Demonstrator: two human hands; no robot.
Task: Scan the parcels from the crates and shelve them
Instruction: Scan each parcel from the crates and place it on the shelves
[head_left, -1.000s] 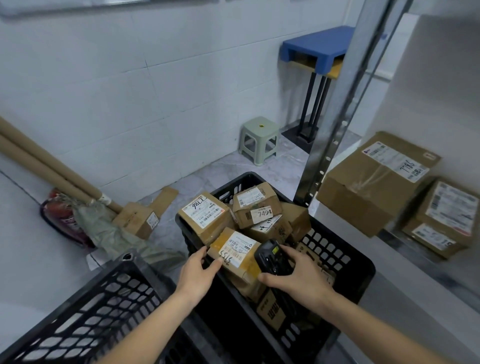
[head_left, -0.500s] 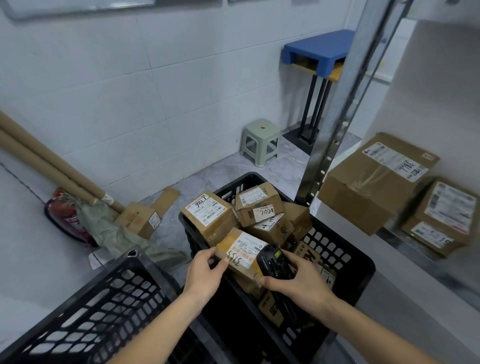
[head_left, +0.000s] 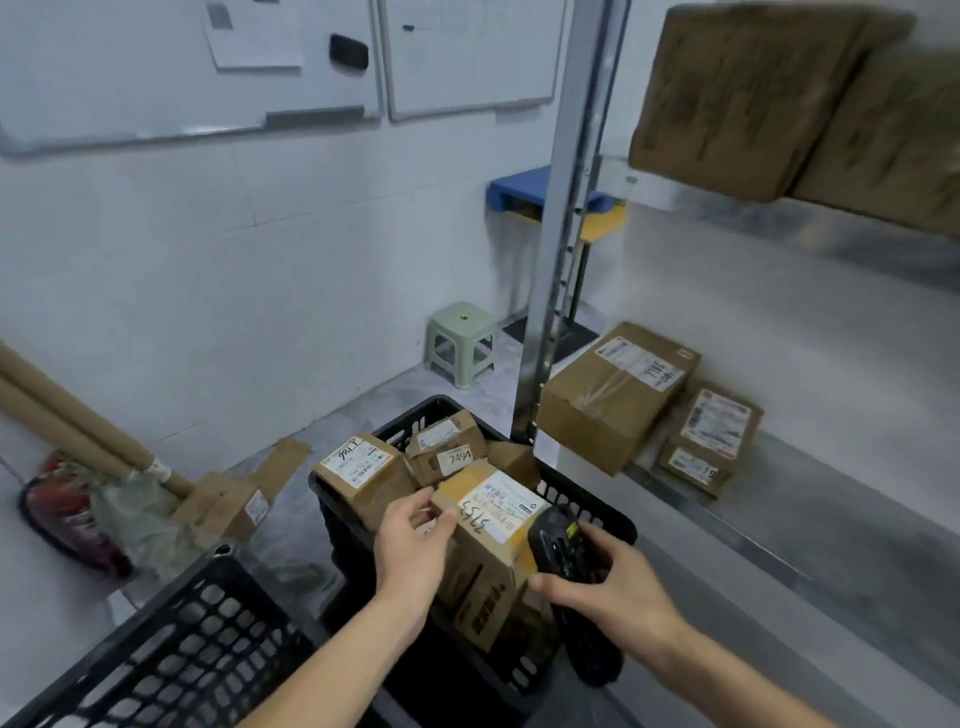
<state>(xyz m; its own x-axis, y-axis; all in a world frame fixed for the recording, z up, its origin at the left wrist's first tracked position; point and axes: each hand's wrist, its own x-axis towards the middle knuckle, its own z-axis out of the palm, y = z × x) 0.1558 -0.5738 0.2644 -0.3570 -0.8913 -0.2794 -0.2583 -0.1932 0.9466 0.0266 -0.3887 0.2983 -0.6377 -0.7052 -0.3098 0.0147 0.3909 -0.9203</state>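
Observation:
A black crate in front of me holds several cardboard parcels. My left hand grips the left side of a small parcel with a white label and yellow tape, lifted above the others. My right hand holds a black handheld scanner close against the parcel's right side. Other parcels lie behind it in the crate, one marked 7786 and one marked 7494. On the metal shelf to the right rest a large box and a smaller one.
A second black crate stands at lower left. A shelf upright rises behind the first crate. More boxes sit on an upper shelf. On the floor are a green stool, an open box, cardboard tubes and a red bag.
My left hand has lifted the parcel up out of the crate, with the scanner hand following. My view has tilted upward, bringing the whiteboards and upper shelf into sight.

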